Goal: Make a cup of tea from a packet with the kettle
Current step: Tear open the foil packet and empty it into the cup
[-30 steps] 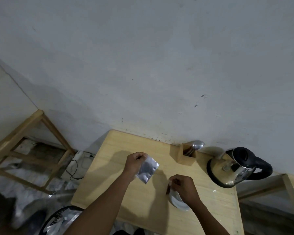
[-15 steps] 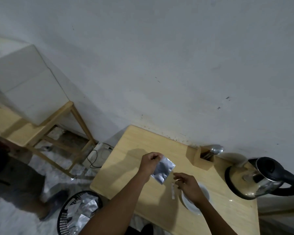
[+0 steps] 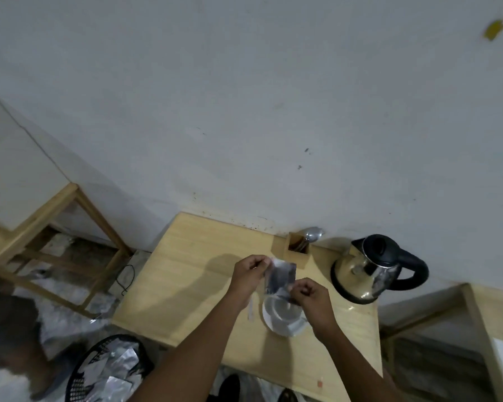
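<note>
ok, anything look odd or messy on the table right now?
Only a torn strip lying loose on the table left of the cup. No spill visible; the kettle stands upright. Both hands hold the packet over the cup.

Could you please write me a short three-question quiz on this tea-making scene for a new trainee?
1. True or false: both hands are on the silver packet.
2. What stands on the table straight below the packet? A) a glass jar B) a white cup C) a plate of biscuits
3. On which side of the right hand does the kettle stand, and is either hand touching it?

Key
1. True: the left hand pinches its upper left corner and the right hand holds its lower edge.
2. B.
3. To its right, by the wall; neither hand touches it.
</note>
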